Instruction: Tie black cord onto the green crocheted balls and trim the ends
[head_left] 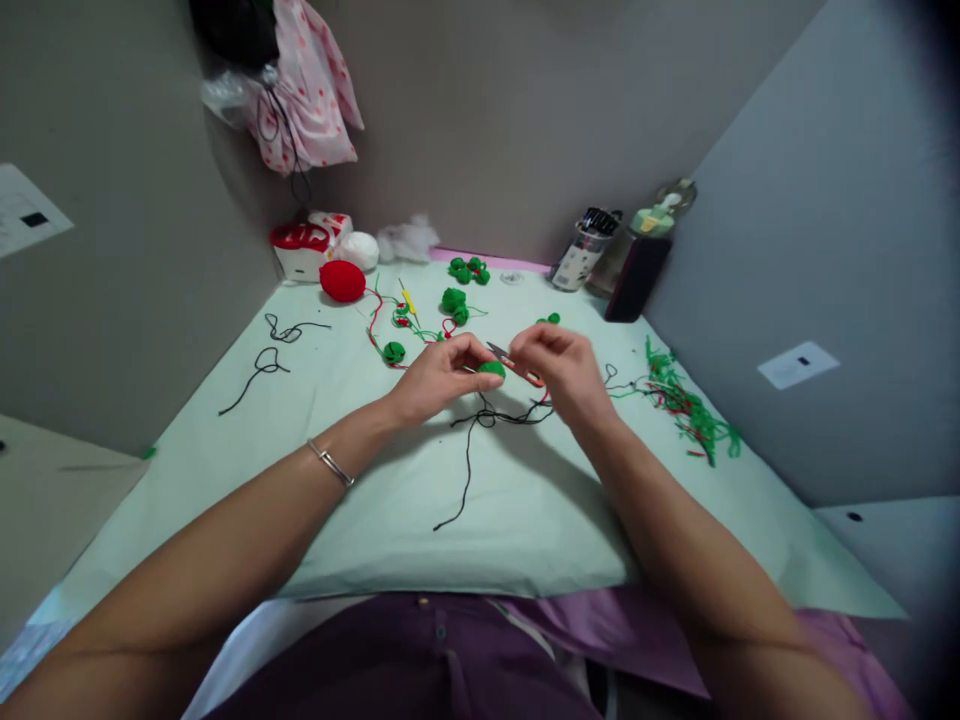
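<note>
Pale tabletop point(540, 545) beneath left fingers point(466, 347) around green piece point(491, 369), right fingers point(536, 347) bunched.

Illumination is dim and diffuse, apparently from above the table point(525, 545), whose pale surface reads brighter than the grey wall point(480, 120) behind it. Soft-edged shadows lie on the table below both forearms point(690, 520). The right hand point(566, 370), above the table, shows slight blur. Yarn scraps point(686, 400) at the table's right side look soft. Wide-angle distortion stretches the panel point(847, 250) right of the table; beyond it, the frame's edge darkens to a blurred black.
</note>
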